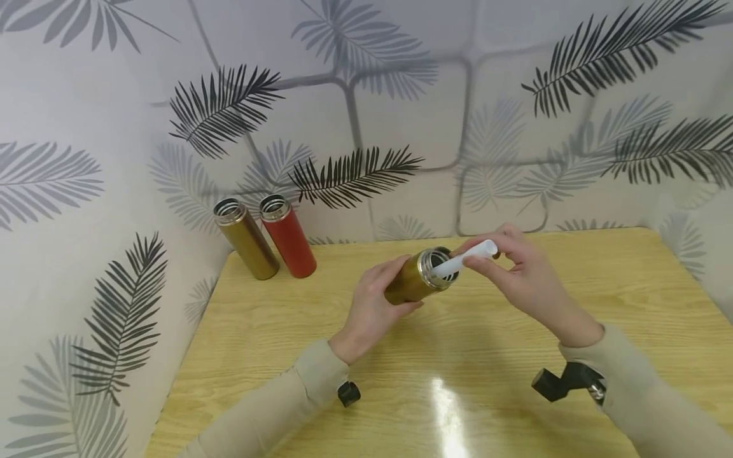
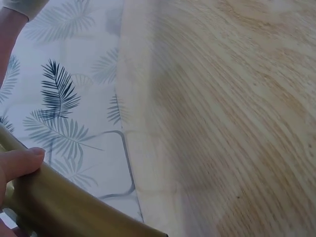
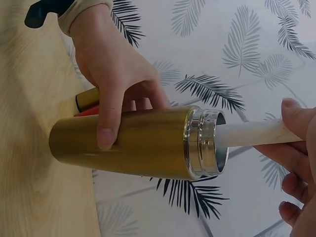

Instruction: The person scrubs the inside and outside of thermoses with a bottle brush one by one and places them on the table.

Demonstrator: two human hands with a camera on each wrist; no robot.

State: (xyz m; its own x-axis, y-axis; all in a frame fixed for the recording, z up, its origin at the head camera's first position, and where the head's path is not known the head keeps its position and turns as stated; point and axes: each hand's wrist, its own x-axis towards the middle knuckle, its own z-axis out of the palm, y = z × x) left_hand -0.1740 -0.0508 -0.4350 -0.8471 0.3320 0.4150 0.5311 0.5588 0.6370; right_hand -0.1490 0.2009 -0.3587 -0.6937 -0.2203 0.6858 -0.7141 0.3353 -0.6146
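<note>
My left hand grips a gold flask tilted above the middle of the wooden table, its steel mouth turned to the right. My right hand pinches a white stick-like handle whose far end is inside the flask's mouth. In the right wrist view the left hand wraps the gold flask with the thumb on its side, and the white handle enters the steel rim. The left wrist view shows only a fingertip on the gold flask.
Two more open flasks lean against the leaf-patterned wall at the back left: a gold-brown one and a red one. The wall encloses the table at left and back. Wrist camera mounts sit on both sleeves.
</note>
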